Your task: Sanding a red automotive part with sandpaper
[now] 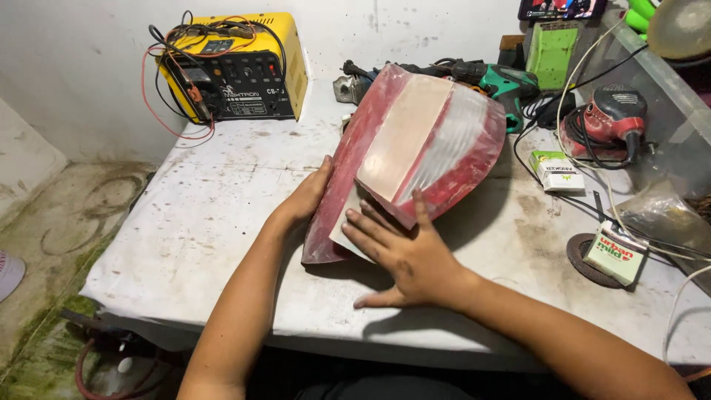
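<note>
A person is sitting at a worn white table (222, 215), its surface scuffed and stained with dirt, and is working on a car tail light lens (415, 148) lying near the middle of the table. The lens is a curved plastic shell, red along its edges with a pale cream band and a ribbed clear section, and its surface is looking dull and hazy.

The left hand (307, 196) is bracing the left edge of the lens, palm pressed flat against it; its fingers are hidden behind the shell, so it is not possible to tell how they are gripping. The right hand (404, 255) is lying flat with fingers spread, pressing a thin greyish sheet (348, 230), possibly sandpaper, against the near end of the lens. Most of the sheet is covered by the hand and the lens.

Behind the lens to the left, a boxy yellow battery charger (237, 67) with a black front panel is sitting with red and black cables tangled over it. Directly behind the lens, a green and black power drill (496, 81) is partly hidden. To the right of the lens are a red and black electric sander (611, 118), two small white and green boxes (555, 170), and a dark round sanding disc (592, 259) lying under the nearer box. White and black cords are trailing off the right edge.
</note>
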